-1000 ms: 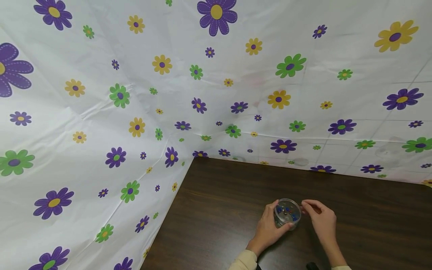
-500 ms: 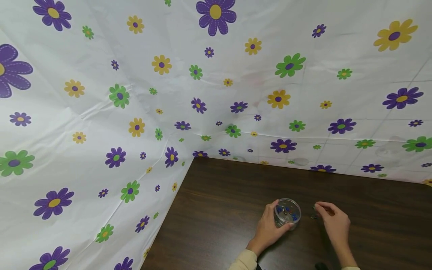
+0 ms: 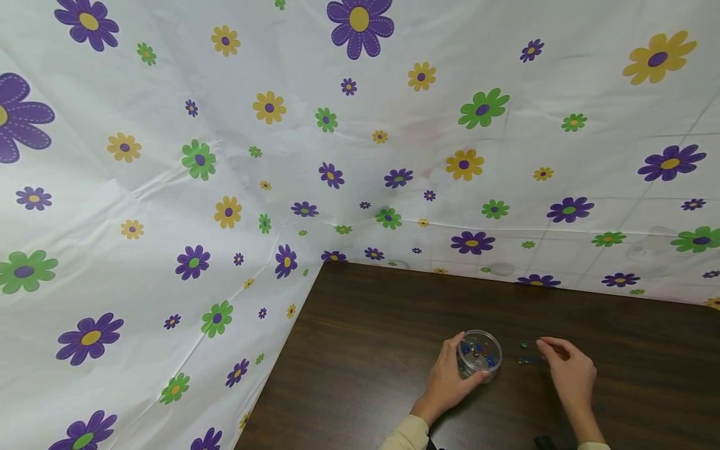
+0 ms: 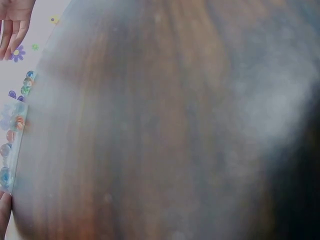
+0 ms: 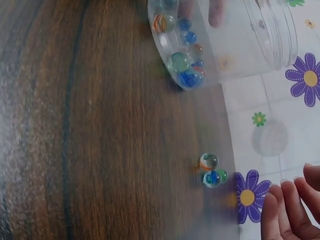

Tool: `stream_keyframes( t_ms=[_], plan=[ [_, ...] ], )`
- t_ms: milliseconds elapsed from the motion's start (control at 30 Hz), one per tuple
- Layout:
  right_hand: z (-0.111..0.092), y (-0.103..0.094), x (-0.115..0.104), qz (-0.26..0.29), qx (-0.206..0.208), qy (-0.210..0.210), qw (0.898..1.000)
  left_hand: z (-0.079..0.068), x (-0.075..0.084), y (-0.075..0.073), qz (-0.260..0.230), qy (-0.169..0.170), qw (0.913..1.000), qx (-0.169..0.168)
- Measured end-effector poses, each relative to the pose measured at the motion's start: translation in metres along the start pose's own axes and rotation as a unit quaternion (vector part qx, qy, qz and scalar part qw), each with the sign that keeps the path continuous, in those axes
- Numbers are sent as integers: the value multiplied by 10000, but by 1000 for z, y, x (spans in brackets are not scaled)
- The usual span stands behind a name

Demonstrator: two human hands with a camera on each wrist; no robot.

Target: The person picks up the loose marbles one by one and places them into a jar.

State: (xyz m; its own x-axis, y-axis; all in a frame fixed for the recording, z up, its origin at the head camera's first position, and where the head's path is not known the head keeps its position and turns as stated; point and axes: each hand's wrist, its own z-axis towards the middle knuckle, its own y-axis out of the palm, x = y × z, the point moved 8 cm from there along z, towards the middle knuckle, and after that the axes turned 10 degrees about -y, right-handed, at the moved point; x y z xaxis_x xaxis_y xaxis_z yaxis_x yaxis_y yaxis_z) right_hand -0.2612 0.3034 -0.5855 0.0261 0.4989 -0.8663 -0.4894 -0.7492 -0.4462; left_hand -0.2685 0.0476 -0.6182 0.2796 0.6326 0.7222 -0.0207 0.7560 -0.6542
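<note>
My left hand (image 3: 448, 378) grips a clear round plastic jar (image 5: 237, 55) that stands on the table, thumb on the near side and fingers on the far side. Glass marbles (image 5: 190, 77), several of them blue, clear or orange-swirled, lie at its bottom. To the jar's right, three loose marbles (image 5: 212, 178) sit close together on the wood; one is green (image 3: 524, 344). Just right of these is my right hand (image 3: 570, 375), fingers bent loosely with thumb and forefinger close; nothing shows between them. In the left wrist view only a fingertip (image 4: 4, 215) of the left hand appears.
The dark brown wooden table (image 3: 382, 325) meets a white flower-patterned sheet (image 3: 349, 144) along its back and left edges. A small dark object (image 3: 544, 442) shows at the bottom edge, near the right forearm.
My right hand has moved right, away from the jar, and the three loose marbles have come into sight on the table. The left hand and the jar have stayed put.
</note>
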Motion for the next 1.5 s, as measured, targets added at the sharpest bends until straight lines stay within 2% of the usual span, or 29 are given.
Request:
stream_keyframes(
  t_ms=[167, 433, 900, 1233, 1500],
  plan=[
    [0, -2, 1, -56, -22, 115, 9999, 1, 0, -1, -1, -15, 10000, -17],
    [2, -3, 5, -278, -5, -1, 9996, 0, 0, 0, -114, -68, 9998, -124],
    [4, 0, 15, -605, 59, -201, 9980, 0, 2, -3, -71, 2, 9999, -73],
    [10, 14, 21, -833, -305, -239, 9958, -1, 2, -3, -110, -20, 9998, -138],
    [23, 31, 19, -1039, -653, -683, 9901, 0, -1, 0, -85, -82, 9998, -137]
  ],
)
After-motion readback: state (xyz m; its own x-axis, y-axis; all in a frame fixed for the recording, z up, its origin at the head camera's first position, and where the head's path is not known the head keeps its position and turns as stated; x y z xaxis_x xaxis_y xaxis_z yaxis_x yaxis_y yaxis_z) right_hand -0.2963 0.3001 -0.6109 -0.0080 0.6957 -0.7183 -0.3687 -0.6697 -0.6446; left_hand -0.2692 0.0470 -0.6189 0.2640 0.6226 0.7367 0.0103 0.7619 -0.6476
